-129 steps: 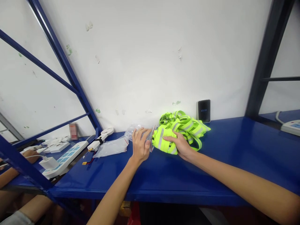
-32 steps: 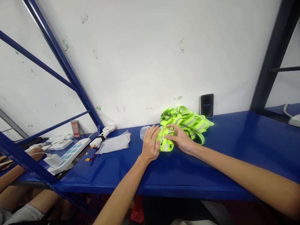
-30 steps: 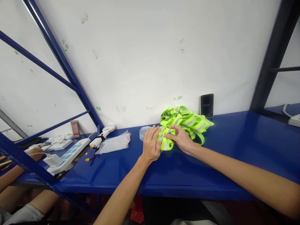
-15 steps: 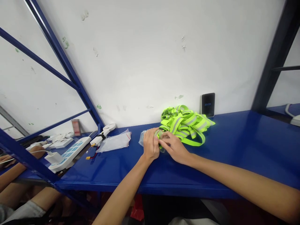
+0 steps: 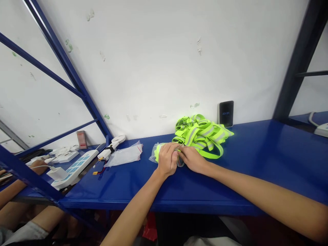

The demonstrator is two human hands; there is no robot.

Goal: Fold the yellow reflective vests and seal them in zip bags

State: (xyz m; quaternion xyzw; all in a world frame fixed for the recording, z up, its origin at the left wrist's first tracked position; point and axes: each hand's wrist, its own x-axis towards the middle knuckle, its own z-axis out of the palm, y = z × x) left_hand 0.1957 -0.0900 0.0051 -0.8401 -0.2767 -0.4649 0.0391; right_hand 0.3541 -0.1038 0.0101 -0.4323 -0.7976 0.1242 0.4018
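With the left hand (image 5: 167, 160) curled round the plastic bag (image 5: 153, 153), left of the strap pile (image 5: 200, 133), and the right hand's (image 5: 195, 160) bent fingers at its mouth, grip unclear, the neon strap (image 5: 157, 152) inside could spill if squeezed.

Neon strip bundle (image 5: 157, 150): previously outside the clear bag (image 5: 153, 156), between the hands; now inside, with neon showing beyond the left hand (image 5: 167, 159). Right hand (image 5: 195, 160): shifted left, off the exposed bundle, now at the bag's mouth against the left hand
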